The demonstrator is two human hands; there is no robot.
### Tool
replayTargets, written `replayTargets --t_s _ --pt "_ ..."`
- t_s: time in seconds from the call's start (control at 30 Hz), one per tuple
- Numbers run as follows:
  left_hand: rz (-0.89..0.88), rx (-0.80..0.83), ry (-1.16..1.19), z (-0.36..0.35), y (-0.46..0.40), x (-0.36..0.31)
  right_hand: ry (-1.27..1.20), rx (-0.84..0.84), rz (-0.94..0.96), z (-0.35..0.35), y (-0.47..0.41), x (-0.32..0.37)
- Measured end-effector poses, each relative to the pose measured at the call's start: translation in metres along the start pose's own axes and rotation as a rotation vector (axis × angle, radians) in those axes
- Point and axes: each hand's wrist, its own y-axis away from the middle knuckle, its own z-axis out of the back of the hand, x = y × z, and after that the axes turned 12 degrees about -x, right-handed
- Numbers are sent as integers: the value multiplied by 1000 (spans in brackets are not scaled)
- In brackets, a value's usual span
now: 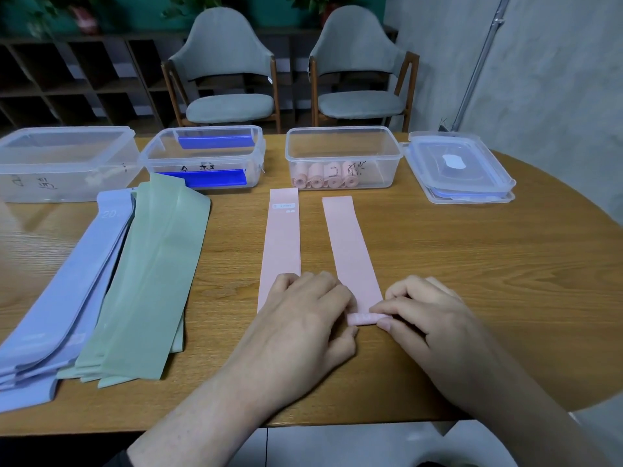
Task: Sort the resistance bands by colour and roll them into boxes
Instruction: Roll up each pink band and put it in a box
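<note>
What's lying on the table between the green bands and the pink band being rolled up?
In the head view, another flat pink band lies between the green bands and the pink band being rolled.

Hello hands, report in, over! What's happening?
Both hands, left and right, pinching pink band, roll just started. Second pink band partly under left hand. Nothing blocking pink box.

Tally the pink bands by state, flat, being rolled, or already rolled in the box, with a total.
Flat pink band: 1
Pink band being rolled by left hand and right hand: 1
Rolled pink bands in the box: 4 visible
Total: 6
</note>
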Motion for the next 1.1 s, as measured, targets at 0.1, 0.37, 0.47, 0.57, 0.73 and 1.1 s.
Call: replayTargets --t_s 0.1,0.37,0.47,0.57,0.73,1.1 --pt "-12 -4 -14 0 0 -1 -5 27 -10 0 0 -1" --pt "-6 -19 -16 -2 0 1 -24 31 -26 1 1 -4" --pt "4 -22 -9 -2 0 1 -12 12 -34 0 1 -3" --pt "6 -15 -3 -2 0 1 -1 7 -9 0 0 -2" --pt "-3 -4 -19 -2 0 1 9 33 -17 -1 0 -1" --pt "27 -11 -5 -2 0 1 -10 9 1 -2 0 -5"
